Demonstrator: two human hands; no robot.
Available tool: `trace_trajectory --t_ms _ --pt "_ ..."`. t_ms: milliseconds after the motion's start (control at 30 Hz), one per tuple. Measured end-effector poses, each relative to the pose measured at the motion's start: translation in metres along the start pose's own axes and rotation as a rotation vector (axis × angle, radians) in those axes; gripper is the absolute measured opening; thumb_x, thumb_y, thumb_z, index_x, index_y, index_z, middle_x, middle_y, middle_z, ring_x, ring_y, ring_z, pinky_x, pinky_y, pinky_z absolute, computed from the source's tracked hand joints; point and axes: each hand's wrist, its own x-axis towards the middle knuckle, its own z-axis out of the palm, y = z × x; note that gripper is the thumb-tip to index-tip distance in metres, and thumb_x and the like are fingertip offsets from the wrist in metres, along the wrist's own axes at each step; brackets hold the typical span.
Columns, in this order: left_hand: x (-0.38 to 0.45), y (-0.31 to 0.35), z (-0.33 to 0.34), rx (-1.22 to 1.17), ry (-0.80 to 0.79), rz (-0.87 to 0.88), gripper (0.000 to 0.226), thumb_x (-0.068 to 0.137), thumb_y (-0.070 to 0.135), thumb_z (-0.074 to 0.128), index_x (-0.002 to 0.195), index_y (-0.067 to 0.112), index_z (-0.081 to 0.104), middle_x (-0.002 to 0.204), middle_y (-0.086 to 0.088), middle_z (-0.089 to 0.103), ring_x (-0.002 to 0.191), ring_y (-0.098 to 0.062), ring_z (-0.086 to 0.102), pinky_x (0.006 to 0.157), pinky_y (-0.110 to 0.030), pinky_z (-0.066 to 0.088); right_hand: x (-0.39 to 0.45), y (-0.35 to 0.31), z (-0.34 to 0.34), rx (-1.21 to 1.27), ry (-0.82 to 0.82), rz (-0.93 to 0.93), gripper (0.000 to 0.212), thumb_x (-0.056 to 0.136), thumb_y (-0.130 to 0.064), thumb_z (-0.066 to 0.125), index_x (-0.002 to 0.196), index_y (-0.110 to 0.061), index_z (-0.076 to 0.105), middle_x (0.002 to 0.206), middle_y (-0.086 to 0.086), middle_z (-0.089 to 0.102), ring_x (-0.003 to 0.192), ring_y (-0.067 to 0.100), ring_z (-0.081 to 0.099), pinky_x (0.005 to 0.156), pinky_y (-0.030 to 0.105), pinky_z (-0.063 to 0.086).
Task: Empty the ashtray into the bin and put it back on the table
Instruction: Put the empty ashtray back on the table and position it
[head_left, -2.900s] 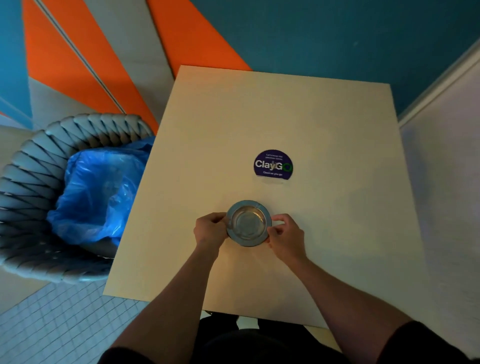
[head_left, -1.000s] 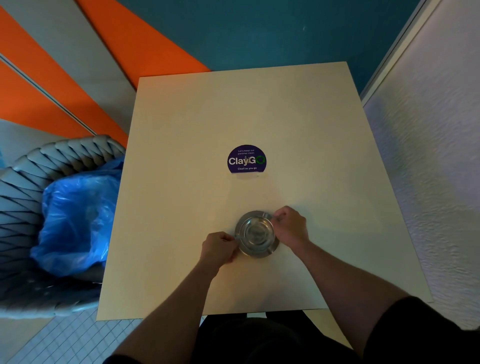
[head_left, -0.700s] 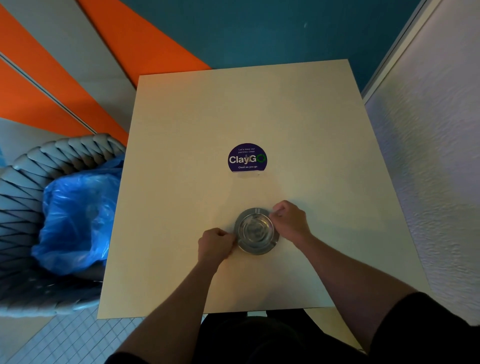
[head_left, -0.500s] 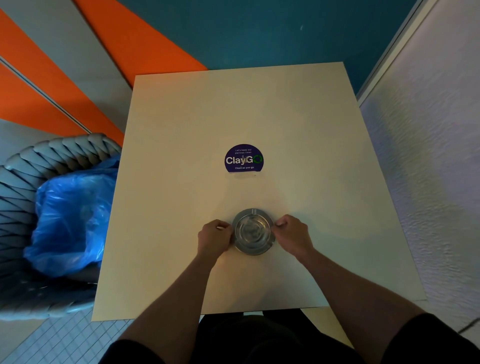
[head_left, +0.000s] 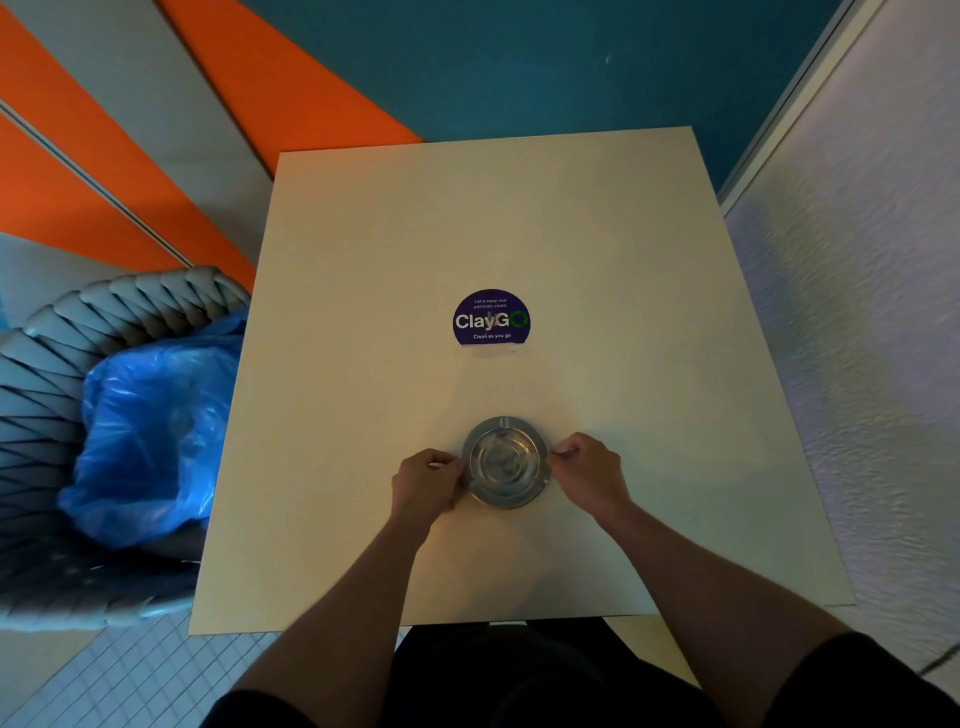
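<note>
A round metal ashtray (head_left: 505, 462) rests flat on the beige table (head_left: 597, 270), near its front edge. My left hand (head_left: 427, 483) grips the ashtray's left rim with curled fingers. On the opposite side, my right hand (head_left: 589, 470) pinches the right rim. The bowl looks shiny, with no contents that I can make out. The bin (head_left: 62, 431), a grey woven basket lined with a blue plastic bag (head_left: 150, 431), stands on the floor just left of the table.
A round purple "ClayGO" sticker (head_left: 491, 318) lies on the table beyond the ashtray. A white textured wall (head_left: 857, 312) runs close along the table's right side. Orange, grey and teal floor shows behind.
Both hands have turned the ashtray a little on the table and now sit level on its left and right rims. The camera view has shifted slightly.
</note>
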Motion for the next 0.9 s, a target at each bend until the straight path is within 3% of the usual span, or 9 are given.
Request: trace_trajectory --t_ms 167,800,900 --pt "-0.002 0.001 0.0 0.002 -0.015 -0.009 0.003 0.079 0.016 0.076 0.078 0.017 0.074 0.068 -0.007 0.073 0.053 -0.018 0.065 0.054 -0.03 0.058 -0.003 0.002 0.003 -0.017 -0.024 0.01 0.007 0.08 -0.025 0.063 0.08 -0.025 0.07 0.075 -0.013 0.066 0.077 0.011 0.06 0.068 0.023 0.04" --pt "0.061 0.075 0.01 -0.071 0.064 0.019 0.007 0.082 0.01 0.074 0.083 0.016 0.074 0.071 -0.009 0.072 0.055 -0.021 0.063 0.061 -0.033 0.059 0.074 -0.06 -0.003 0.03 0.018 0.015 0.009 0.084 -0.021 0.062 0.081 -0.025 0.07 0.079 -0.009 0.067 0.086 0.017 0.063 0.068 0.023 0.039" --pt "0.077 0.092 0.013 -0.072 0.081 0.028 0.007 0.081 0.011 0.074 0.082 0.017 0.074 0.069 -0.007 0.072 0.051 -0.018 0.061 0.05 -0.025 0.055 0.094 -0.072 -0.006 0.014 0.038 0.009 0.012 0.084 -0.022 0.062 0.087 -0.023 0.073 0.091 -0.002 0.074 0.09 0.021 0.065 0.073 0.025 0.041"
